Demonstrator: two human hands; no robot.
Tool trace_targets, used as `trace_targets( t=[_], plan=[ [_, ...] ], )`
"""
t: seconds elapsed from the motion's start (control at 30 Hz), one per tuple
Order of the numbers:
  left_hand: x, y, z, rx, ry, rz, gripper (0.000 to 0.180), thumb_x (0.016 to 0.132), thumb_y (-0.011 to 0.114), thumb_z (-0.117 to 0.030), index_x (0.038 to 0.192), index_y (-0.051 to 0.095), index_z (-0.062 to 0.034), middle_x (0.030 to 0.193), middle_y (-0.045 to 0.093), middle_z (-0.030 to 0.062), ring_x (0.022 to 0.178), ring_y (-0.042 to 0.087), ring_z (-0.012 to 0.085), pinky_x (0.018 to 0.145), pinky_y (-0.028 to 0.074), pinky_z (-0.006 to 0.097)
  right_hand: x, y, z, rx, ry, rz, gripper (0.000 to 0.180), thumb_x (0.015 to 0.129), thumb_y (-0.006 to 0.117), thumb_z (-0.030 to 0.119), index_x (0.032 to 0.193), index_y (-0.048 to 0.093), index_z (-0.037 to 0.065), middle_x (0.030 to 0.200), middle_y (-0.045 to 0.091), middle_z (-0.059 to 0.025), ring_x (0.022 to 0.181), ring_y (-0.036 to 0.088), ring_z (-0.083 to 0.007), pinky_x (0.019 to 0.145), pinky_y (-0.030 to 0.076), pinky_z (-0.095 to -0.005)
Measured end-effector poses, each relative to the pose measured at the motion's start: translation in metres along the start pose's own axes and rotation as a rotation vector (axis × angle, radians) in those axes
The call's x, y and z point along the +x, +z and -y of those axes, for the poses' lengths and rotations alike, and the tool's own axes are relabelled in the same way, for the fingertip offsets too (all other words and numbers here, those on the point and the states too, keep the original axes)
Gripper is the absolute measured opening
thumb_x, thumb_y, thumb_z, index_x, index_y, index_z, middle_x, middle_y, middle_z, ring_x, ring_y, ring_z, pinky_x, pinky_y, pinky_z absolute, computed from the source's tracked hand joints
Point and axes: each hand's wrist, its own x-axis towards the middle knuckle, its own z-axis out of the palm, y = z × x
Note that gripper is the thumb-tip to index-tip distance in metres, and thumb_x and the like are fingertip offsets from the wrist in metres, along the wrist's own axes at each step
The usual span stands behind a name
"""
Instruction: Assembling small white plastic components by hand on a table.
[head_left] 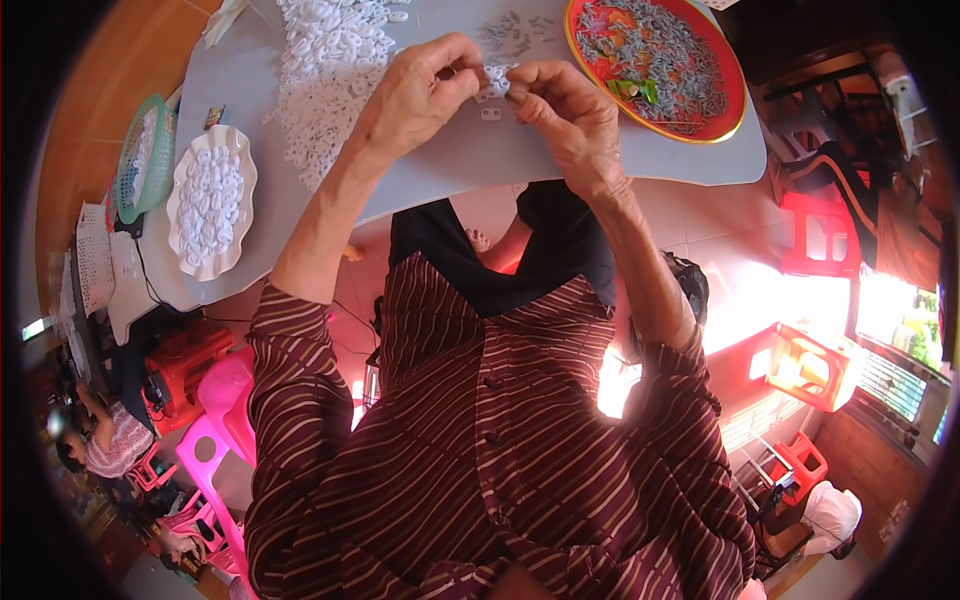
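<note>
Both hands are raised over the near part of the grey table (420, 190). My left hand (425, 95) is closed, thumb and fingertips pinched together; what they hold, if anything, is too small to make out. Facing it, my right hand (572, 118) also pinches, and its fingertips hide whatever is between them. Small white plastic pieces (497, 80) lie between the two hands, with a single two-holed white piece (491, 114) just nearer to me. Beyond the hands, small grey pins (518, 35) are scattered on the tabletop.
A heap of white plastic pieces (335, 60) spreads left of my hands. At far left stand a scalloped white dish (249, 185) of such pieces and a green basket (160, 175). A red tray (735, 95) of grey pins sits right. Pink chairs (215, 440) and red stools (815, 365) stand around.
</note>
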Motion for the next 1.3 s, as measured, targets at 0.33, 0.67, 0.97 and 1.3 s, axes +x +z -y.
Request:
trace_targets(
  t=[0.33, 0.67, 0.97, 1.3],
  plan=[
    [-0.028, 0.036, 0.002, -0.651, -0.106, -0.15, 0.02, 0.089, 0.059, -0.013, 0.101, 0.061, 0.0023, 0.087, 0.062, 0.0013, 0.078, 0.057, 0.0083, 0.076, 0.046, 0.021, 0.002, 0.004, 0.005, -0.043, -0.001, -0.015, 0.023, 0.086, 0.059, 0.002, 0.109, 0.055, -0.001, 0.091, 0.059, -0.0001, 0.085, 0.055, -0.0065, 0.077, 0.046, -0.0203],
    [-0.028, 0.034, -0.007, -0.573, -0.034, -0.239, 0.013, 0.087, 0.059, -0.01, 0.096, 0.062, 0.0005, 0.078, 0.061, 0.0013, 0.073, 0.059, 0.0076, 0.067, 0.048, 0.02, 0.001, 0.002, 0.003, -0.036, -0.002, -0.015, 0.024, 0.087, 0.06, 0.004, 0.109, 0.055, 0.0, 0.092, 0.06, -0.0029, 0.087, 0.058, -0.0083, 0.079, 0.048, -0.0218],
    [-0.027, 0.03, -0.007, -0.48, -0.021, -0.228, 0.011, 0.086, 0.058, -0.01, 0.093, 0.061, -0.0007, 0.071, 0.057, -0.0018, 0.066, 0.052, 0.0042, 0.056, 0.041, 0.018, 0.001, 0.003, 0.005, -0.06, 0.017, -0.026, 0.024, 0.087, 0.06, 0.004, 0.109, 0.055, 0.0, 0.091, 0.06, -0.0026, 0.086, 0.058, -0.0085, 0.079, 0.048, -0.022],
    [-0.026, 0.027, -0.011, -0.405, -0.009, -0.22, 0.011, 0.086, 0.057, -0.008, 0.093, 0.059, -0.0005, 0.071, 0.057, -0.0006, 0.067, 0.053, 0.0052, 0.059, 0.043, 0.02, 0.001, 0.003, 0.004, -0.04, -0.001, -0.02, 0.025, 0.086, 0.061, 0.004, 0.11, 0.055, 0.0, 0.09, 0.06, -0.0027, 0.086, 0.058, -0.009, 0.079, 0.048, -0.0222]
  ],
)
